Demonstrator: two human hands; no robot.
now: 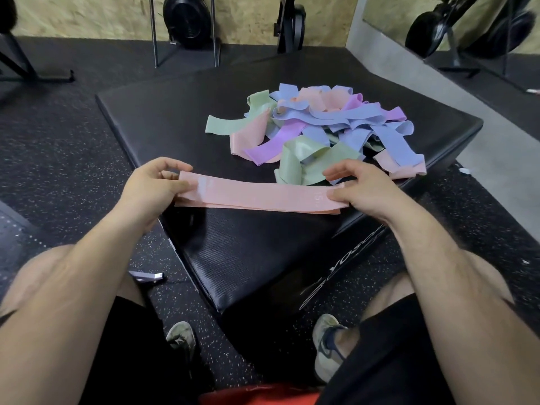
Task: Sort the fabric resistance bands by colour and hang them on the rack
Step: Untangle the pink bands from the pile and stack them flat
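A pink fabric band (260, 195) is stretched flat between both hands, just above the near part of a black padded box (163, 118). My left hand (152, 188) pinches its left end and my right hand (362, 190) pinches its right end. Behind it, on the box top, lies a tangled pile of bands (321, 127) in green, pink, purple and blue. No rack shows in this view.
The box stands on speckled black rubber floor. A small metal object (146, 276) lies on the floor by my left knee. Exercise machines (187, 21) stand along the back wall, and a mirror (467, 33) is at the right. My shoes are below the box's near corner.
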